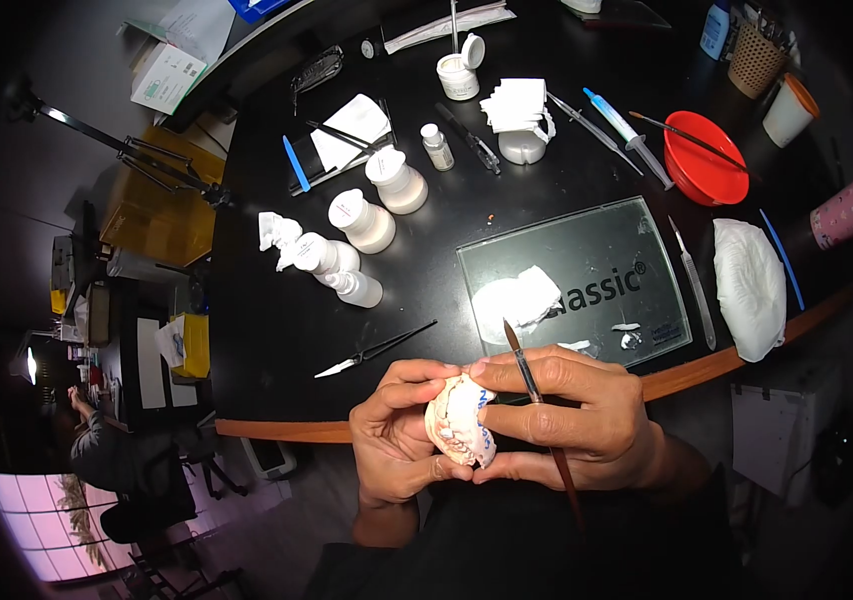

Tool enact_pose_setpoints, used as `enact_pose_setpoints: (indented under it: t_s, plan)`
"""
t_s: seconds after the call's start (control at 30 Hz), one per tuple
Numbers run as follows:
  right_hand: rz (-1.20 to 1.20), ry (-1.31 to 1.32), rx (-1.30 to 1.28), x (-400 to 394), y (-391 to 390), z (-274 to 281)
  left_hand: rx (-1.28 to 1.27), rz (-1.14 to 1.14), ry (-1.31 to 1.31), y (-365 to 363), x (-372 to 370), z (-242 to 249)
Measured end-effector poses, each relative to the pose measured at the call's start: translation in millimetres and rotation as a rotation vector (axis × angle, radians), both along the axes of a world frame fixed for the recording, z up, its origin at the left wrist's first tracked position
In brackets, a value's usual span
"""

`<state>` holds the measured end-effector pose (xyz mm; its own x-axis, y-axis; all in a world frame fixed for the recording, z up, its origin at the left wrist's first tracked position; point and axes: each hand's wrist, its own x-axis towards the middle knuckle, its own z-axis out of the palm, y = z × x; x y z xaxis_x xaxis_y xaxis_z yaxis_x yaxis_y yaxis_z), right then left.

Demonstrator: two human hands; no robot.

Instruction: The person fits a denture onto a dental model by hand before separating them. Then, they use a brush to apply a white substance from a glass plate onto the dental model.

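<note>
Close to my body, past the table's front edge, my left hand and my right hand hold a dental cast between them. The cast is cream and white, with teeth along it and blue writing on its right side. My left fingers and thumb grip its left side. My right fingertips and thumb press its right side, and a fine brush is also held between the right fingers, its dark tip pointing up. Just beyond lies a glass slab bearing a folded white tissue and bits of white material.
White bottles stand at left, near a knife-like tool. A red bowl, a syringe, a spatula and a white cloth lie at right. An open jar stands behind. Another person sits far left.
</note>
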<state>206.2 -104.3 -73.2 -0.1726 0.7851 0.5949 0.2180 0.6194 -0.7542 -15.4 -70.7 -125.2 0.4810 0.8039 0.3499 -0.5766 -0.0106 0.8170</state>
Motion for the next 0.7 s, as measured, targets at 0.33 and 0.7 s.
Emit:
enact_pose_setpoints:
  t_s: [0.33, 0.7]
  plan:
    - [0.0, 0.009, 0.002, 1.7, 0.0, -2.3, 0.01, 0.007, 0.018, -0.2, 0.6, 0.3]
    - [-0.035, -0.014, -0.011, 1.9, 0.4, -3.7, 0.007, 0.015, 0.034, -0.7, 0.3, -0.3]
